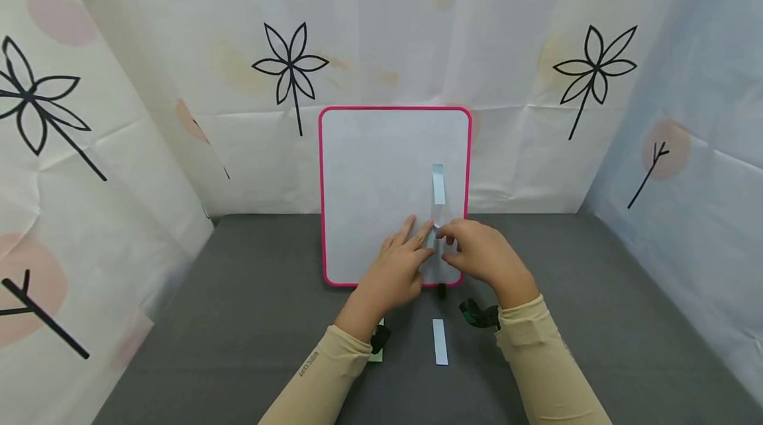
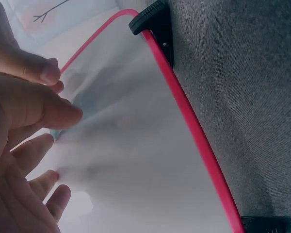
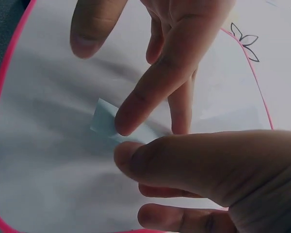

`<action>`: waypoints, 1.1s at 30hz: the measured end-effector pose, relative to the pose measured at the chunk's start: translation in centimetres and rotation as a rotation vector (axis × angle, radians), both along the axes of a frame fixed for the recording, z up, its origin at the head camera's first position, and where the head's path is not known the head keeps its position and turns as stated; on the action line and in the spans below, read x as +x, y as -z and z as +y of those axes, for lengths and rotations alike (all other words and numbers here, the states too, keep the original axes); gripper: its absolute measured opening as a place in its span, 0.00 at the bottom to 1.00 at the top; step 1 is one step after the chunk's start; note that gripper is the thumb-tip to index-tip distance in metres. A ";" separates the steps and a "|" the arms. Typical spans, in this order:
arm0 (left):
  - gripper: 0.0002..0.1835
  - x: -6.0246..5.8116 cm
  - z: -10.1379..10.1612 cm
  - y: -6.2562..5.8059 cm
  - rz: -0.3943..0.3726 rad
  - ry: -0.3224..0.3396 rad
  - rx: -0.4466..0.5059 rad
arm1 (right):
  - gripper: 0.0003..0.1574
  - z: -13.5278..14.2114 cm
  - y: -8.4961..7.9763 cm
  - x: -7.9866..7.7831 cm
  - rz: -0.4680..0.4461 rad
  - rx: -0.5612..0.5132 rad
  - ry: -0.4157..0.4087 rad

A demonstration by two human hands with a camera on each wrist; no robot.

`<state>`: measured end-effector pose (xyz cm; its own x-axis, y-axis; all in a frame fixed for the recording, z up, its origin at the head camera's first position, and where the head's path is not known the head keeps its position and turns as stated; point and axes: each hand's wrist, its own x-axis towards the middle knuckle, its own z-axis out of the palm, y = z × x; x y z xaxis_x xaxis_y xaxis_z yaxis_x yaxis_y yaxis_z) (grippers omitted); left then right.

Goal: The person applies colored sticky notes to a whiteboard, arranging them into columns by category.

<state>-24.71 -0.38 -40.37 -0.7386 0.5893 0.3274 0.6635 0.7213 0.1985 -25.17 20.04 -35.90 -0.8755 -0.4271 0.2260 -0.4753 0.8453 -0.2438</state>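
A whiteboard (image 1: 381,167) with a pink rim stands upright before me. Two pale blue strips are on its right half, an upper strip (image 1: 438,184) and a lower strip (image 3: 105,119). My left hand (image 1: 396,273) reaches up from below with its fingers spread; one fingertip lies on the lower strip in the right wrist view. From the right, my right hand (image 1: 485,253) comes to the same strip, its fingers loosely bent and the thumb apart from the index finger in the head view. The right thumb tip (image 3: 126,155) is at the strip's edge.
Another pale blue strip (image 1: 440,342) lies on the dark grey tabletop (image 1: 256,319), in front of the board. Green paper (image 1: 375,357) shows partly under the left wrist. Black clip feet (image 2: 160,29) hold the board's lower edge. Patterned cloth (image 1: 387,28) hangs behind and along the sides.
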 end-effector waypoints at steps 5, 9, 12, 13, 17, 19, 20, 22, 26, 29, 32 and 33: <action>0.23 -0.1 0.2 0.3 0.021 0.000 -0.003 | 0.22 0.3 -0.1 0.1 -0.011 -0.025 0.017; 0.22 -0.2 0.2 0.5 0.030 0.003 0.003 | 0.25 0.5 -0.1 0.0 -0.013 -0.035 0.027; 0.21 -0.2 0.2 0.6 0.045 0.003 0.007 | 0.28 0.7 0.0 -0.1 -0.001 -0.046 0.026; 0.21 -0.2 0.3 0.6 0.050 0.004 0.007 | 0.28 0.8 0.1 -0.1 0.004 -0.053 0.026; 0.21 -0.1 0.3 0.7 0.060 0.004 -0.001 | 0.29 0.8 0.2 -0.2 0.018 -0.061 0.021; 0.22 -0.1 0.4 0.6 0.054 0.005 0.000 | 0.29 0.8 0.1 -0.2 0.016 -0.061 0.022; 0.22 0.0 0.4 0.6 0.049 0.005 0.000 | 0.30 0.8 0.1 -0.2 0.014 -0.060 0.020; 0.22 0.0 0.4 0.6 0.039 0.004 0.003 | 0.31 0.7 0.1 -0.2 0.007 -0.060 0.020; 0.22 0.1 0.5 0.6 0.018 0.004 0.013 | 0.32 0.7 0.0 -0.2 -0.007 -0.059 0.013; 0.23 0.0 0.6 0.7 0.016 0.005 0.013 | 0.32 0.6 0.0 -0.2 -0.013 -0.058 0.013; 0.23 0.1 0.6 0.8 0.014 0.008 0.009 | 0.32 0.7 0.0 -0.2 -0.012 -0.058 0.011; 0.23 0.1 0.6 0.8 0.012 0.009 0.007 | 0.32 0.7 0.0 -0.2 -0.012 -0.057 0.013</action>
